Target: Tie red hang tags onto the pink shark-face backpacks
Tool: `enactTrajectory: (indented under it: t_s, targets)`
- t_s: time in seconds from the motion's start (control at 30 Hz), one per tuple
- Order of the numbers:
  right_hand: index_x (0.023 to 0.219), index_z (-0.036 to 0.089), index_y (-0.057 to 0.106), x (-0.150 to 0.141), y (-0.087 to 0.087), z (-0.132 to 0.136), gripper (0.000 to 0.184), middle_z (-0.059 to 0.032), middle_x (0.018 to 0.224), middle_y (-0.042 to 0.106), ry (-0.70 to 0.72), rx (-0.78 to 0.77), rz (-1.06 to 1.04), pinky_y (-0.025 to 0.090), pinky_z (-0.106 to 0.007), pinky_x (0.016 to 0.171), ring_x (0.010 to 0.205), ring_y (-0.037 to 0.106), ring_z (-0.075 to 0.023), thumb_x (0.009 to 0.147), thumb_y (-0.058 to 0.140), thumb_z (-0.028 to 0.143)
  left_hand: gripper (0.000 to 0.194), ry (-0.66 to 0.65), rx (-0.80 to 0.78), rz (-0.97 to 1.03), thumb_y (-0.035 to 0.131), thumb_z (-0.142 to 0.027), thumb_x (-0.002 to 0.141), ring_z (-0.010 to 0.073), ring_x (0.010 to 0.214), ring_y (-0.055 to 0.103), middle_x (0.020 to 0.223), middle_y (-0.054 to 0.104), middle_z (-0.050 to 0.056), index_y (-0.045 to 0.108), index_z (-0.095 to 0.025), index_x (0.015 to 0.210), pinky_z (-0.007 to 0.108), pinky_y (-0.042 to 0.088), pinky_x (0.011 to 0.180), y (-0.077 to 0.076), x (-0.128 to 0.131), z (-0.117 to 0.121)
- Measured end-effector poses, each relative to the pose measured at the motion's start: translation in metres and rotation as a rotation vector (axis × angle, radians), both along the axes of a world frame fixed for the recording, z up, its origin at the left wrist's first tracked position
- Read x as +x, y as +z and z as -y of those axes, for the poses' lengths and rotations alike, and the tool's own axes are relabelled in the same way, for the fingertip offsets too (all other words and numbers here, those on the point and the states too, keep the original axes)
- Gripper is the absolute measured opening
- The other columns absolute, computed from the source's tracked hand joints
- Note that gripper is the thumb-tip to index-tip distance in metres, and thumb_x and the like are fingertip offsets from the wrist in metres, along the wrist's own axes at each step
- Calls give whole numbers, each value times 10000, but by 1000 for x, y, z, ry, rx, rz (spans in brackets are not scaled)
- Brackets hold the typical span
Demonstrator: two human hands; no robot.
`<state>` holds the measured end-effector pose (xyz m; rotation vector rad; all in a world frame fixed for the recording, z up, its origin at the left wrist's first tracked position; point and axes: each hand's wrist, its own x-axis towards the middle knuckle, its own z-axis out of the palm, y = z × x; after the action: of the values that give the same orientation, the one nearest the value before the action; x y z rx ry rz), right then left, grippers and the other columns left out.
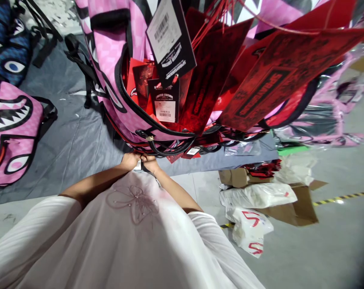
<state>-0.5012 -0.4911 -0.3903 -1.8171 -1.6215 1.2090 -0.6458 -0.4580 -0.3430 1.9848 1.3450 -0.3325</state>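
My left hand and my right hand are close together at the near edge of a pink backpack with shark-mouth print. Both sets of fingers are closed. Between them shows a small white tag with something black beside it; which hand grips it I cannot make out. Stacked pink backpacks rise right above my hands. Red hang tags and a black-and-white barcode tag hang over them on red strings. A black carry handle curves just beyond my right hand.
Pink bags and blue bags lie at the left on the grey-covered table. On the floor at the right are an open cardboard box and white plastic packages. Bagged pink items lie farther right.
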Motion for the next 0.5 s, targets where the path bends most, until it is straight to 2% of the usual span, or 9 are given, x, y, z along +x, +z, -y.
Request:
enactTrajectory:
  t_s: [0.2,0.4,0.5]
  targets:
    - [623,215,467,-3,0,5,157,13,651,541,-54,-36,-13,373,-238,671,689,479,-139,772,420,228,227,-61,-4,5,517,-295,906,192,941,650,1039,727,59,717,-222,984,261,444,798,5,-5,0]
    - [601,210,443,-4,-1,9,125,30,616,482,-94,-52,-38,350,-229,632,659,441,-121,719,422,241,280,-4,23,-20,506,-279,915,220,967,656,1064,717,115,662,-179,1125,286,446,802,5,-6,1]
    - [619,209,452,-6,-2,12,136,34,599,459,-120,-67,-52,343,-221,602,654,442,-121,729,410,277,244,-20,2,18,497,-278,918,210,918,667,999,729,92,690,-200,1046,278,451,788,5,-8,3]
